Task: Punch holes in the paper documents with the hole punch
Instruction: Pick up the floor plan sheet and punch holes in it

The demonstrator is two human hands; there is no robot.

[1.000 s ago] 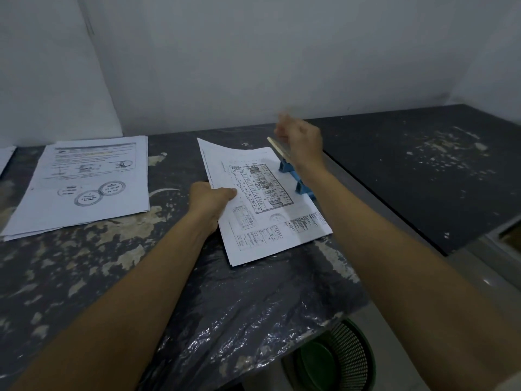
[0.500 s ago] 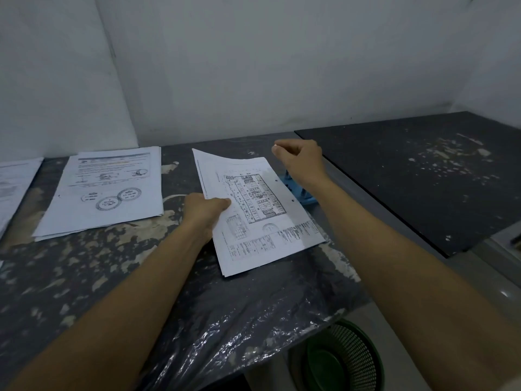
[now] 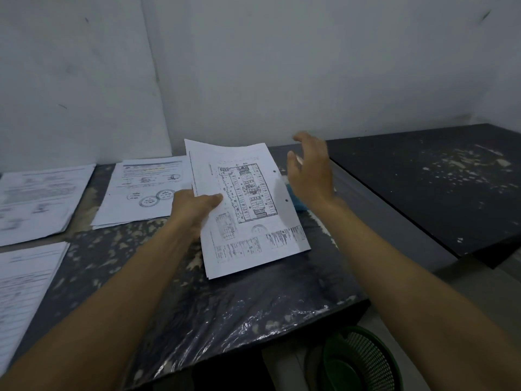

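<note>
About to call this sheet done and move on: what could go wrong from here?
The floor-plan sheets are pinched only at one edge by the left hand, so they could fan out or slip. The right hand is open just above the blue hole punch and may knock it.

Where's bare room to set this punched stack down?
Free: the tabletop between the held stack and the near edge, and the dark table on the right. Crowded: paper piles fill the left; the blue punch sits under the right hand.
</note>
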